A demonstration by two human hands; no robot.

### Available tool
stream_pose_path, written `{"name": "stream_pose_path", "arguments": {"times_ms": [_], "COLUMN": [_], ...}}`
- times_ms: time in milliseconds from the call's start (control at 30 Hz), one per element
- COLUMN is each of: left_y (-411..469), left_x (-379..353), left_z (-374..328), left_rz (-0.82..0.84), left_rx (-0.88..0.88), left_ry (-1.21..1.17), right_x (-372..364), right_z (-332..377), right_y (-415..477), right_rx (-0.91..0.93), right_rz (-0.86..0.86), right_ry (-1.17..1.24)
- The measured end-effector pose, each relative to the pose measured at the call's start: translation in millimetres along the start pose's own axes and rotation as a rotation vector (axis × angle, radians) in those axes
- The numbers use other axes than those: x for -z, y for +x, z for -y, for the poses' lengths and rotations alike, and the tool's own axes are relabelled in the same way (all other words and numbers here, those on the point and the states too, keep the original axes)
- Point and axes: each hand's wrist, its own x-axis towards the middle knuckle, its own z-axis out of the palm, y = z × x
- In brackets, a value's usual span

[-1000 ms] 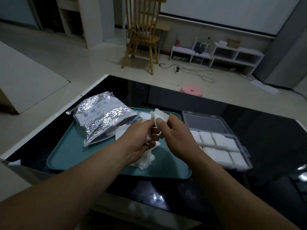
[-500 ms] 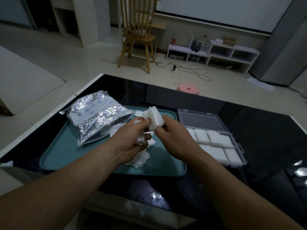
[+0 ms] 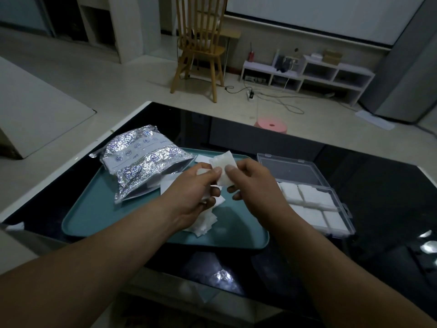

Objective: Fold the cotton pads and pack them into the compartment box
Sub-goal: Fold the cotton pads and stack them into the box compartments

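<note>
A white cotton pad (image 3: 224,166) is held up above the teal tray (image 3: 94,214), pinched from both sides. My left hand (image 3: 194,192) grips its left edge with thumb and fingers, and more white pad shows under its palm. My right hand (image 3: 250,183) pinches the pad's right edge with thumb and forefinger. Loose white pads (image 3: 204,222) lie on the tray under my left hand. The clear compartment box (image 3: 340,209) stands open to the right of the tray, with folded pads (image 3: 305,197) filling its compartments.
A crumpled silver foil pouch (image 3: 142,162) lies on the tray's far left corner. The tray and box sit on a glossy black table (image 3: 378,185). Beyond the table's far edge are a pink stool (image 3: 270,124), a wooden chair (image 3: 201,43) and a low white shelf (image 3: 307,74).
The pad between my hands has gone from a bunched fold to a flatter piece held at both edges. Both hands stay above the tray's middle.
</note>
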Motion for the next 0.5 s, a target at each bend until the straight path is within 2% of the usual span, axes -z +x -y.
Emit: {"name": "stream_pose_path", "arguments": {"times_ms": [100,200,300,400,500], "left_y": [1,3,1,-3,-9], "left_x": [-7,-16,-21,-18,-18], "left_z": [2,3,2,-3,-7], "left_rz": [-0.063,0.027,0.053,0.119,0.302], "left_rx": [-0.056,-0.074,-0.001,0.143,0.277], "left_ry": [0.009,-0.002,-0.014,-0.018,-0.070], "right_x": [-1,-5,-5,10,25], "right_z": [-7,-8,-8,-5,-6], "right_y": [-1,-5,-12,-18,-23], "right_rx": [0.162,0.313,0.424,0.525,0.467], "right_rz": [-0.157,-0.190,-0.097,0.012,0.173], "right_ry": [-0.347,-0.540,-0.535,-0.539,-0.521]}}
